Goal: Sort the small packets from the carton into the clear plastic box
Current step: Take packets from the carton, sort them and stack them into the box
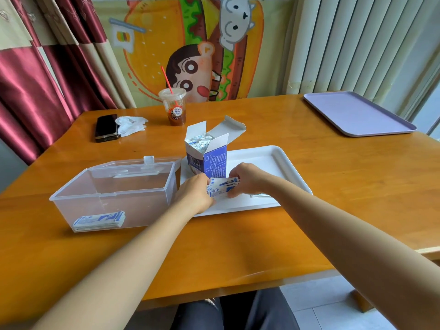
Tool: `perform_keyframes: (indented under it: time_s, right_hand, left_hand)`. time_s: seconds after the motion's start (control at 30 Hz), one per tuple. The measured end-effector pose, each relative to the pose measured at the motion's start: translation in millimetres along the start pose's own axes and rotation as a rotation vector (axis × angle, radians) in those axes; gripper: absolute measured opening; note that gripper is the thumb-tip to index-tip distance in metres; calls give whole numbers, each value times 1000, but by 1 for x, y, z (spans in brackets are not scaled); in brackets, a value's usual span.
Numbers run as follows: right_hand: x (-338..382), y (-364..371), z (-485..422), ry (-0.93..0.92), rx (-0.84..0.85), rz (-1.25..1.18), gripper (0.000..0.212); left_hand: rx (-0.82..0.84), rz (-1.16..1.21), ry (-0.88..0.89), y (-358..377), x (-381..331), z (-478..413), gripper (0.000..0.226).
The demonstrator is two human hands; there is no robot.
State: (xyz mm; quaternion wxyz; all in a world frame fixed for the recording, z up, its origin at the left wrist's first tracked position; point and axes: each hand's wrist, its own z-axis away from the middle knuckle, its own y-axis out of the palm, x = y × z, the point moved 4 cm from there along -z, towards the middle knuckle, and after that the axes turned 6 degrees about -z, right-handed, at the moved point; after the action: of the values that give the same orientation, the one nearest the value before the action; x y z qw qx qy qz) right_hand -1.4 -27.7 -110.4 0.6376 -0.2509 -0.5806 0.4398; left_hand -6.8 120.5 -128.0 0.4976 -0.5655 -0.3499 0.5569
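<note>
An open blue-and-white carton (207, 156) stands upright on the white tray (273, 163), with several small packets showing at its top. Just in front of it, my left hand (195, 194) and my right hand (247, 179) hold a bunch of white-and-blue packets (222, 186) between them, fingers curled round its two ends, low over the tray. To the left stands the clear plastic box (114, 194), lid swung back. A flat stack of packets (100, 220) lies in its near left corner.
A black phone (106, 127) and a crumpled white tissue (131, 125) lie at the back left. An iced drink cup with a red straw (172, 108) stands behind the carton. A lilac tray (357, 113) sits at the back right. The table's front edge is near my lap.
</note>
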Motion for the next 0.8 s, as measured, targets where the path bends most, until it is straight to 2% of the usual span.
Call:
perform_keyframes:
  time_s: [0.13, 0.23, 0.33, 0.53, 0.8]
  right_hand:
    - [-1, -9, 8, -94, -113, 53, 21]
    - [-4, -3, 14, -102, -78, 93, 35]
    - [-14, -5, 18, -56, -78, 30, 43]
    - [-13, -6, 23, -49, -50, -100, 24]
    - [-11, -2, 21, -128, -68, -106, 21]
  left_hand:
    - [-77, 73, 66, -7, -1, 5, 38]
    - [-120, 115, 81, -8, -2, 11, 30]
    - [-118, 149, 68, -4, 0, 16, 30]
    - [-95, 312, 87, -5, -10, 17, 24]
    - [-129, 201, 103, -4, -9, 19, 19]
